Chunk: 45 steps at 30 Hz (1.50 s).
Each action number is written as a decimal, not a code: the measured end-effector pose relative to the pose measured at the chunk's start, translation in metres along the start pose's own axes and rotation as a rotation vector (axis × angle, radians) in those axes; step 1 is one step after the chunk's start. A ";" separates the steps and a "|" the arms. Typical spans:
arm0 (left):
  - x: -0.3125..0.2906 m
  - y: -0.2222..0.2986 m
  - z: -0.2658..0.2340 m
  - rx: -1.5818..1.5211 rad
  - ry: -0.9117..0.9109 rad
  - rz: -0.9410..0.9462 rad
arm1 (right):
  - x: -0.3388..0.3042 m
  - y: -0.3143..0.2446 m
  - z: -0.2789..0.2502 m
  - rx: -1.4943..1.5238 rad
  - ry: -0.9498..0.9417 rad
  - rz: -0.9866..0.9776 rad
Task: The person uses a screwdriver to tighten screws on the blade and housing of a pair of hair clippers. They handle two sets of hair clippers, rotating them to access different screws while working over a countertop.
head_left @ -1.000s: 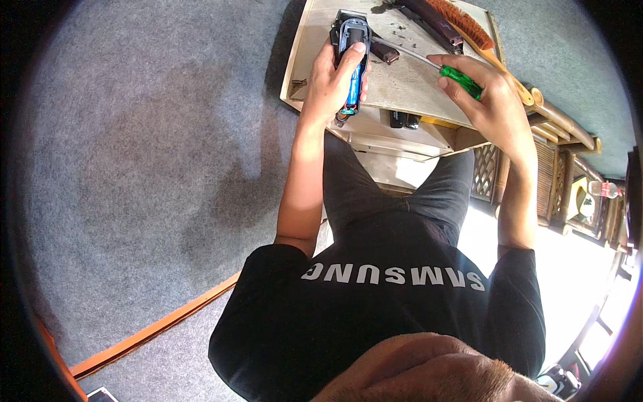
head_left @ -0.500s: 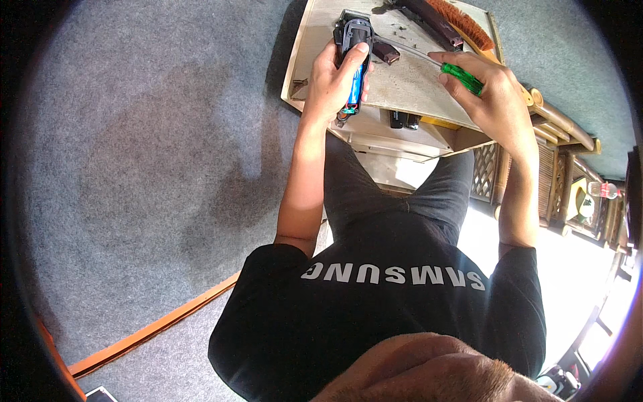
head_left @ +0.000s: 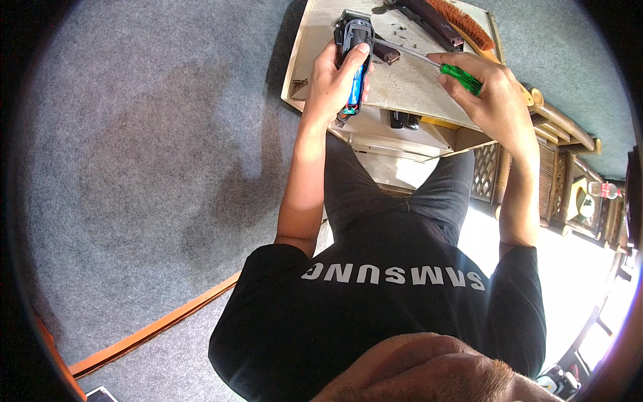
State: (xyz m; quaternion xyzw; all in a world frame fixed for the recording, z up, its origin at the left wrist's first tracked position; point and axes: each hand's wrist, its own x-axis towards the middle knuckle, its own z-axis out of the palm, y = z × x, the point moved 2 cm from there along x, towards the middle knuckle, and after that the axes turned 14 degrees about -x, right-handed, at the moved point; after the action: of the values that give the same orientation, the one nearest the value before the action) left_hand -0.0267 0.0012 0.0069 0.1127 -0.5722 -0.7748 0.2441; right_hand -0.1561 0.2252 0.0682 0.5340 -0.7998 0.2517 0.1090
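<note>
My left hand (head_left: 328,84) is closed around a hair clipper (head_left: 360,30) held upright over the tabletop, its blade end pointing away from me. The clipper's casing is off, baring a blue battery (head_left: 354,90), and my thumb presses on its inside. A screwdriver (head_left: 460,78) with a green see-through handle is gripped in my right hand (head_left: 502,97). Its metal shaft reaches left to the clipper's right edge; whether the tip touches is too small to tell. A short dark maroon casing piece (head_left: 386,53) lies beneath the shaft.
On the wooden tabletop (head_left: 415,87) lie a longer maroon casing part (head_left: 432,23), an orange-bristled brush (head_left: 462,25) and several small dark bits. Black objects (head_left: 404,120) sit on the shelf below. Bamboo furniture (head_left: 566,130) stands to the right, with a bottle (head_left: 606,190) farther along.
The screwdriver's shaft end has shifted very slightly toward me along the clipper's edge. Both hands keep their grips and nearly the same places.
</note>
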 end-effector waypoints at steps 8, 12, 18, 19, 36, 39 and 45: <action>-0.001 0.001 0.002 0.022 0.014 -0.007 | 0.004 0.003 -0.008 0.002 -0.067 -0.025; -0.001 -0.001 0.003 0.028 -0.005 0.015 | 0.014 0.007 -0.014 0.089 -0.197 0.001; -0.002 -0.001 0.006 0.076 -0.001 0.024 | 0.030 0.010 -0.025 0.071 -0.378 0.029; -0.002 0.000 0.007 0.081 0.002 0.030 | 0.031 0.013 -0.024 0.071 -0.376 0.030; 0.000 0.000 0.008 0.089 0.023 0.023 | 0.046 -0.027 -0.048 -0.682 -0.162 -0.136; 0.000 -0.002 0.007 0.085 0.027 0.024 | 0.049 -0.026 -0.049 -0.605 -0.019 -0.273; -0.001 -0.001 0.005 0.089 0.020 0.029 | 0.053 -0.046 -0.069 -0.600 -0.202 -0.272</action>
State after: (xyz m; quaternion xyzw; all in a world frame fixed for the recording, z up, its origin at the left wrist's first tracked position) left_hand -0.0287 0.0063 0.0077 0.1228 -0.6051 -0.7438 0.2560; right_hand -0.1426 0.2051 0.1632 0.6020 -0.7664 -0.0658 0.2140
